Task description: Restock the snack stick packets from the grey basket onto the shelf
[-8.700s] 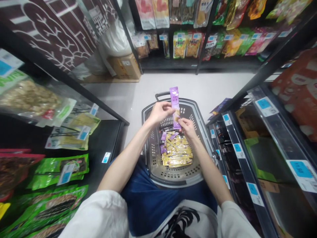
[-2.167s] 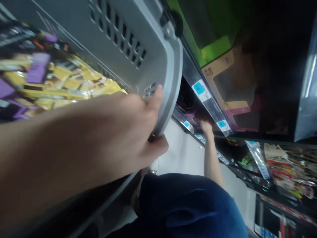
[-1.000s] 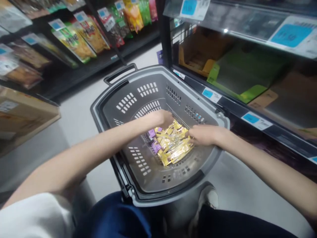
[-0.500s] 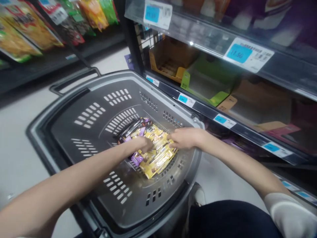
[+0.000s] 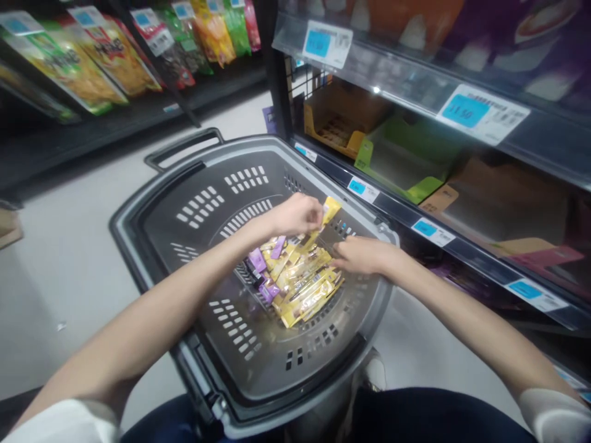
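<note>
A grey shopping basket stands before me with several yellow snack packets piled on its floor. Some purple packets lie at the pile's left side. My left hand is raised over the far part of the pile, its fingers closed around a slim yellow packet that sticks up past them. At the pile's right edge is my right hand, fingers stretched toward the packets with the fingertips touching them; the thumb is mostly hidden.
Along the right runs a shelf with price tags, a green display box and a brown carton. Bagged snacks hang on the rack at upper left. The basket's handle sticks out at its far side.
My left hand has risen out of the pile and moved away and right, bringing up a yellow packet. My right hand stays by the pile's edge. The view has shifted left.
</note>
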Motion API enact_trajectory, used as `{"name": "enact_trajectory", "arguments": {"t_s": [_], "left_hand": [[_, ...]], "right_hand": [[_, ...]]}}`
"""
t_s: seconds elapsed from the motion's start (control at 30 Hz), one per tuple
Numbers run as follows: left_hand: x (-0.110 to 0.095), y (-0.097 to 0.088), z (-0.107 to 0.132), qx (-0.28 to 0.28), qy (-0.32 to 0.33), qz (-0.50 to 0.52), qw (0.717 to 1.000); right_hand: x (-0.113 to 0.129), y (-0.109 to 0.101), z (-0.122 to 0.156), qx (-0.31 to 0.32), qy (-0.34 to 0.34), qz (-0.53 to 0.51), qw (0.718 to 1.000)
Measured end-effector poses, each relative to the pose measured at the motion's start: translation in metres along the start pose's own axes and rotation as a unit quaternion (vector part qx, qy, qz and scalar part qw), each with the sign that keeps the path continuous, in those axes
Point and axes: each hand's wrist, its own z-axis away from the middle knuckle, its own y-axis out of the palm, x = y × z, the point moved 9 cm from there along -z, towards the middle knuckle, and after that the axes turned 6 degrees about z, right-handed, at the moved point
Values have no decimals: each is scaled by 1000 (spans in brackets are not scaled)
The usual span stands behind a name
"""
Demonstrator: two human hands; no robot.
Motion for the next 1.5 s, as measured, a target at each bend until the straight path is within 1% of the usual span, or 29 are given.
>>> {"name": "enact_trajectory", "arguments": {"t_s": [0.07,0.1,0.13,0.2,0.27,0.33,0.4,0.43,0.5,0.53,0.57,0.63,0.7,0.77,0.83,0.9,0.93,0.97,1.03,1.1,1.17,1.23,1.3,1.4,1.5], "left_hand": [[3,-21,14,-49,-24,125,991],[5,-28,20,-69,-32,202,976],[7,-33,26,-86,-37,277,956],[7,-38,33,-104,-38,397,911],[6,-35,34,-96,-49,486,867],[2,-26,33,-67,-70,540,836],[-1,-16,31,-41,-90,565,819],[-2,-11,31,-32,-99,571,814],[-2,-4,30,-20,-113,576,809],[-3,-1,30,-10,-116,576,809],[-4,2,30,6,-113,568,815],[-9,7,32,53,-97,520,847],[-14,10,35,94,-75,454,883],[-17,9,37,107,-57,408,905],[-17,7,37,96,-54,392,913],[-14,2,36,65,-55,375,923],[-13,0,35,47,-54,366,928],[-12,-3,34,29,-53,357,932],[-10,-7,34,6,-53,347,936],[-10,-7,34,-1,-61,344,937],[-11,-6,34,-1,-64,346,936],[-13,-4,34,7,-56,357,932],[-14,-3,34,10,-51,363,930],[-12,-8,34,-21,-52,356,933],[-9,-16,35,-49,-63,354,932]], "right_hand": [[-1,-8,-1,-56,2,-13,998],[0,-14,0,-95,-4,-21,995],[2,-21,2,-138,-13,-32,990],[6,-35,11,-226,-35,-57,972],[8,-48,23,-315,-44,-85,944],[1,-59,37,-405,-5,-119,907],[-10,-64,53,-481,56,-155,861],[-13,-65,59,-507,73,-174,841],[-14,-66,66,-535,65,-202,818],[-13,-67,67,-541,52,-211,813],[-13,-67,67,-544,46,-218,809],[-19,-66,67,-546,62,-242,800],[-29,-61,61,-517,78,-306,795],[-35,-54,53,-474,72,-372,795],[-35,-49,46,-437,56,-403,802],[-33,-46,43,-417,47,-412,809],[-33,-45,42,-410,43,-422,807],[-32,-44,41,-407,40,-438,801],[-34,-44,43,-416,38,-470,778],[-35,-45,46,-428,35,-499,753],[-34,-45,47,-430,28,-516,741],[-33,-45,46,-423,20,-520,742],[-34,-42,45,-415,20,-517,748],[-34,-40,44,-411,26,-508,757],[-31,-42,45,-414,21,-505,757]]}}
